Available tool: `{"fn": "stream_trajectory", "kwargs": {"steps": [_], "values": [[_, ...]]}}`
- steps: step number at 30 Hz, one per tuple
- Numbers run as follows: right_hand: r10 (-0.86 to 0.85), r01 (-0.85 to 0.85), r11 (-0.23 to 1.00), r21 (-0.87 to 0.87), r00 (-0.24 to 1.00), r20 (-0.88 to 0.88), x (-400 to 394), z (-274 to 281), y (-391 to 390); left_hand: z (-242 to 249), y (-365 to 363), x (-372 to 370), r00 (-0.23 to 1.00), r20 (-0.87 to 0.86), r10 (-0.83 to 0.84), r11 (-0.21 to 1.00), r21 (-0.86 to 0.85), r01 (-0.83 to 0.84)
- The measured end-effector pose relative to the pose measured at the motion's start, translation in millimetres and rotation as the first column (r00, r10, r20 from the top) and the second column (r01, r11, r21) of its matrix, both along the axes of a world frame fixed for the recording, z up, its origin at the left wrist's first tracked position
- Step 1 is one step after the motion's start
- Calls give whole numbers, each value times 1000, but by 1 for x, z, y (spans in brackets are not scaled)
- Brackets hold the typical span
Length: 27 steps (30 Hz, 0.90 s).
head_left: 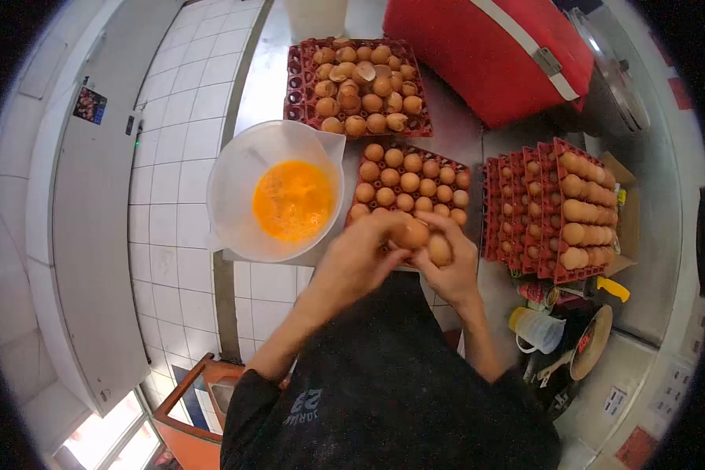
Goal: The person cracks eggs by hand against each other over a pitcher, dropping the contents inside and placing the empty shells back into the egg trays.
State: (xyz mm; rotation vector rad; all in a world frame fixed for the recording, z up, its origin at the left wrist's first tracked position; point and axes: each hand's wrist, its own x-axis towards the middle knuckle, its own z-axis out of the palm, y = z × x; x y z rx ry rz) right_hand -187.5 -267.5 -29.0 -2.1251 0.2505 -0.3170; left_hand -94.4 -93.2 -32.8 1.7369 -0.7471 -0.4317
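My left hand (pixel 362 252) and my right hand (pixel 456 265) meet over the near edge of a red egg tray (pixel 466 176) filled with whole brown eggs. A brown egg (pixel 411 233) is in my left hand, close against the fingers of my right. Another brown egg (pixel 439 251) sits in the curled fingers of my right hand. Both hands are slightly blurred. To the left stands a translucent plastic bowl (pixel 231 188) with a pouring spout, with beaten-looking yellow-orange egg (pixel 294 201) inside. Farther back, a second red tray (pixel 294 82) bears a heap of broken shells (pixel 360 74).
Stacked egg trays (pixel 517 211) stand on the right, beside a cardboard box (pixel 623 176). A red cooler (pixel 486 63) is behind. A measuring jug (pixel 542 330), a yellow-handled tool (pixel 613 289) and a pan (pixel 591 342) lie at the near right. An orange chair (pixel 182 415) is lower left.
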Motion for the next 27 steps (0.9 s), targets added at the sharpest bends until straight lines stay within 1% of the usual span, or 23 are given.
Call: {"fn": "stream_trajectory", "kwargs": {"steps": [2,3,5,6,7,8,9,11,12,13,14,15,16,17,18,19,20,21,22,23,24,25,27], "values": [[-140,153,985,81,980,-142,-39,-24,-16,-50,-27,-19,992,10,-125,991,-53,126],[-141,154,985,76,979,-148,-51,-38,-21,-57,-38,-24,979,124,-160,986,-20,164],[-289,322,946,29,881,-374,-73,-69,-30,-105,-59,-35,964,95,-248,969,1,249],[-290,322,946,25,879,-378,-86,-98,-33,-125,-61,-38,965,91,-247,969,-4,249],[-314,276,947,-162,899,-305,-95,-131,-37,-142,-63,-37,895,345,-281,956,181,231],[-321,232,909,-345,919,-228,-100,-146,-42,-150,-64,-36,754,562,-340,924,348,156],[-320,231,909,-347,920,-227,-98,-141,-41,-152,-61,-35,755,563,-336,925,346,154],[-373,284,865,-414,915,-152,-93,-132,-38,-155,-53,-31,673,576,-465,810,584,59],[-368,281,868,-410,918,-149,-87,-122,-34,-158,-52,-30,670,554,-495,791,606,83],[-412,357,899,-254,886,-214,-79,-110,-32,-162,-53,-27,669,557,-491,790,609,73],[-439,430,898,-98,851,-288,-74,-104,-31,-167,-56,-24,640,558,-528,781,616,108],[-432,423,901,-97,856,-284,-71,-105,-29,-174,-59,-20,609,559,-563,770,622,142],[-445,436,894,-108,829,-337,-72,-106,-27,-180,-60,-18,607,568,-556,791,587,176],[-458,449,885,-121,800,-387,-72,-107,-25,-186,-60,-17,608,571,-552,793,585,170],[-455,444,888,-122,804,-383,-77,-110,-18,-190,-61,-15,634,568,-525,819,540,194],[-465,436,885,-166,798,-384,-86,-116,-10,-185,-62,-10,662,565,-493,845,492,209],[-473,424,881,-209,792,-387,-94,-123,-6,-181,-62,-7,666,570,-481,850,490,194],[-466,417,885,-208,796,-386,-100,-133,-4,-161,-59,-3,804,455,-384,900,378,216],[-455,415,890,-187,791,-410,-108,-145,-2,-143,-57,-1,905,307,-294,941,259,217],[-449,420,892,-166,781,-434,-114,-152,0,-131,-55,0,904,305,-300,939,259,225],[-437,446,890,-95,775,-456,-112,-154,2,-122,-53,1,951,252,-176,981,126,148],[-444,454,886,-97,768,-461,-111,-154,2,-116,-50,0,983,178,-54,998,-2,55],[-452,485,874,36,837,-309,-101,-154,0,-109,-47,2,983,180,-40,999,-15,43]]}}
